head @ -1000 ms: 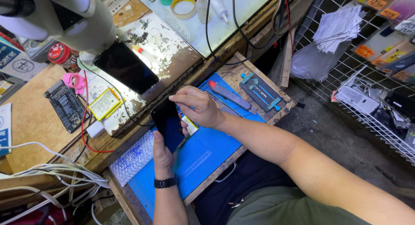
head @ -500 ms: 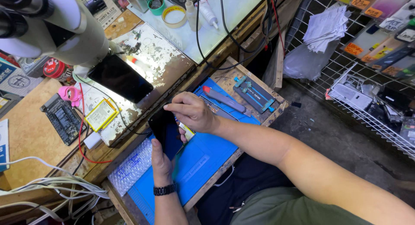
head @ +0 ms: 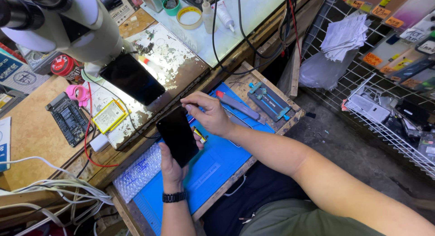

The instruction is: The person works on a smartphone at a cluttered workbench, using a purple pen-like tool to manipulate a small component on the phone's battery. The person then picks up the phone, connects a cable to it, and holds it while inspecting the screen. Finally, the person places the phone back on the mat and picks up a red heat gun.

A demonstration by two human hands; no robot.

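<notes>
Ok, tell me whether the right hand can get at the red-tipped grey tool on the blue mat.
Probably yes. The right hand pinches the top of the black phone; the red-tipped grey tool lies just beyond on the blue mat, nothing between.

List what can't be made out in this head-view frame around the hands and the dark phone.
- Left hand: palm and fingers hidden behind the black phone it holds.
- Right hand: fingertips at the phone's top edge; whether they pinch anything is too small to tell.
- Small yellow part beside the phone: mostly covered by the right hand.
- Microscope: cut off by the top and left edges.
- Blue mat: middle hidden by both forearms.
</notes>
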